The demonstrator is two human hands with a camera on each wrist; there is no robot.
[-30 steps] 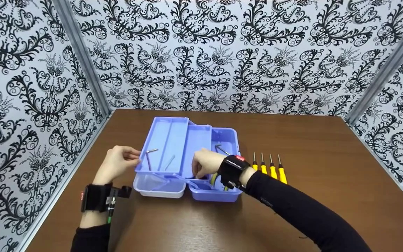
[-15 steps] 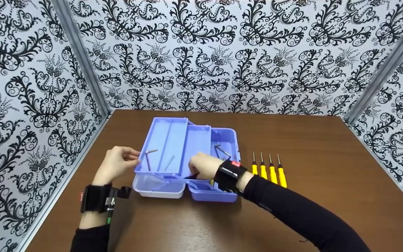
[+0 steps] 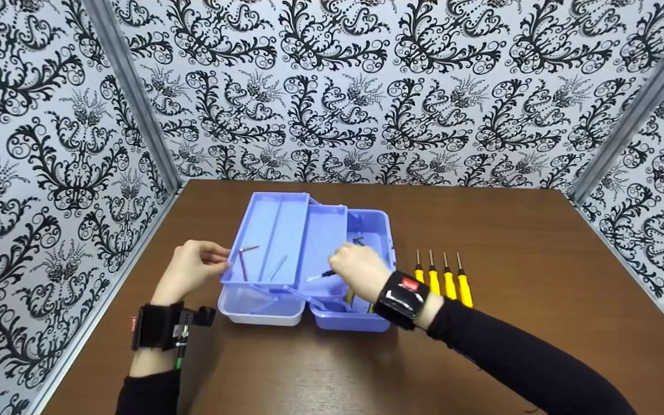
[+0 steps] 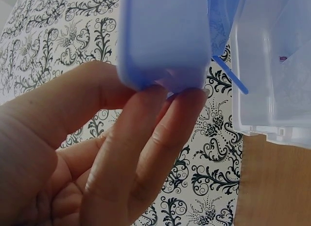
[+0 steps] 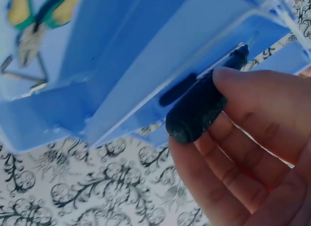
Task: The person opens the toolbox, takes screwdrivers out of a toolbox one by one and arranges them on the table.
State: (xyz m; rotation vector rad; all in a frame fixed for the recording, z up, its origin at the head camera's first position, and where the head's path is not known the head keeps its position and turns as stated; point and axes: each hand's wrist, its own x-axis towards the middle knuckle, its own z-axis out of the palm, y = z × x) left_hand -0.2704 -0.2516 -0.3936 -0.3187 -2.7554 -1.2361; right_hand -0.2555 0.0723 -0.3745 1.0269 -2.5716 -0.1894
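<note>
My right hand [image 3: 361,268] pinches a screwdriver [image 5: 199,104] by its black handle, above the middle tray [image 3: 326,230] of a blue-violet toolbox [image 3: 391,233]. The shaft points left in the head view. In the right wrist view, a dark elongated shape lies beside the handle; I cannot tell whether it is a shadow or another tool. At the toolbox's left side my left hand [image 3: 193,265] holds the edge of the upper tray [image 4: 165,36] between thumb and fingers. An L-shaped hex key [image 3: 244,265] and a pale thin rod [image 3: 278,268] lie in that tray.
Several yellow screwdrivers [image 3: 449,285] lie in a row right of the toolbox on the brown table [image 3: 516,230]. Pliers [image 5: 30,43] with yellow-green handles and bent hex keys [image 5: 24,78] are in the deep compartment. The translucent lid [image 3: 263,318] lies folded out beneath the upper tray.
My right hand has risen from the front of the middle tray and moved back and right, bringing the screwdriver into view. The left hand has stayed at the upper tray's edge.
</note>
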